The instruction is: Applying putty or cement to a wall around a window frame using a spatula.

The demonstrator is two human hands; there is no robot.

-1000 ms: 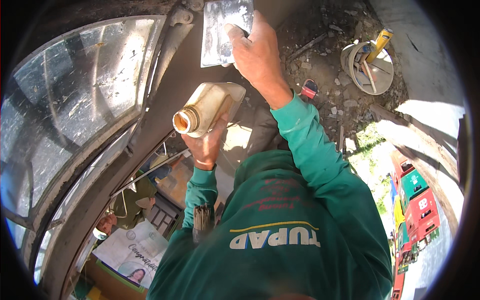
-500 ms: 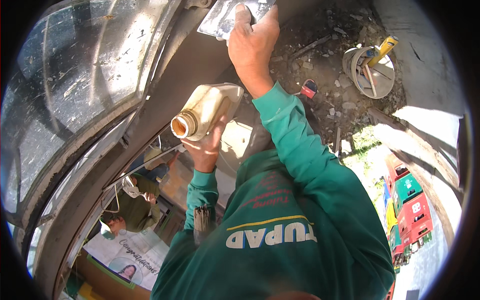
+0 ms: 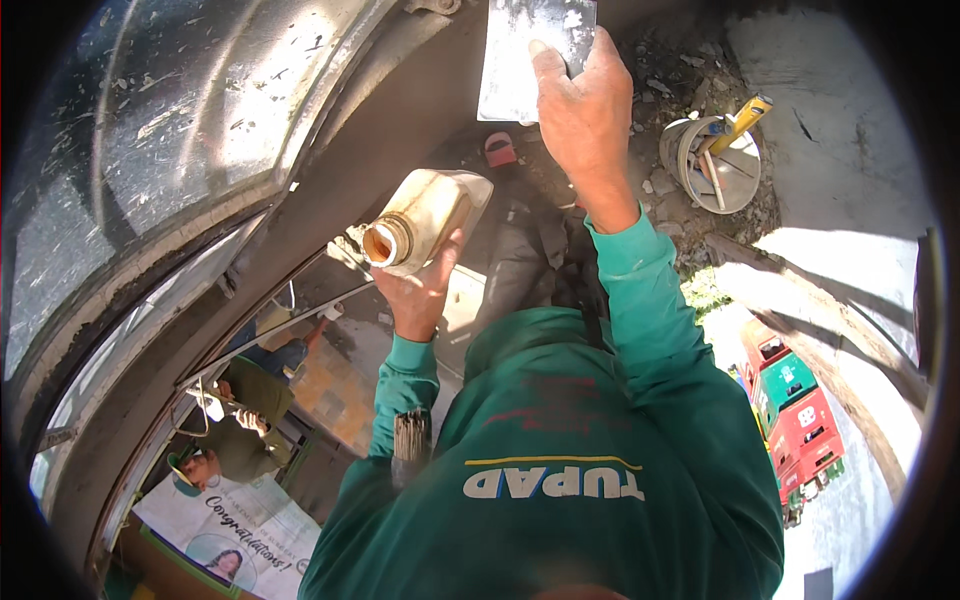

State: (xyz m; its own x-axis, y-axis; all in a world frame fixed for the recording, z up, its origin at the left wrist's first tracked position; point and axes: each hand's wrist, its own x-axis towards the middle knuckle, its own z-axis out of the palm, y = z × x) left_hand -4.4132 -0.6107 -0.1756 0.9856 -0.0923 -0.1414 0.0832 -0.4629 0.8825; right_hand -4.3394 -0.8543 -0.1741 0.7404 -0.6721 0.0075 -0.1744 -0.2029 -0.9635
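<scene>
My left hand (image 3: pixel 417 300) grips a dirty, cream-coloured plastic jug (image 3: pixel 440 205) from below. The jug is tilted, its uncapped round mouth towards the lower left, and orange-brown shows inside the neck. Higher and to the right, my right hand (image 3: pixel 590 105) pinches a flat rectangular metal plate (image 3: pixel 515 75), with the thumb across its near face. Dark and whitish smears cover the plate. Jug and plate are apart. A brush-like thing with worn, stiff ends (image 3: pixel 410 445) shows beside my left sleeve; what holds it there is hidden.
A curved metal frame with a scratched panel (image 3: pixel 150 130) rises at the left. Right of my hands stands a bucket (image 3: pixel 668 150) of tools on rubble. Bottle crates (image 3: pixel 800 420) are stacked at the right. A person (image 3: pixel 245 415) works at the lower left near a banner (image 3: pixel 225 535).
My right hand has moved right with the plate, now turned more upright. The left hand and jug have shifted only slightly. A red slipper front has come into view below the plate.
</scene>
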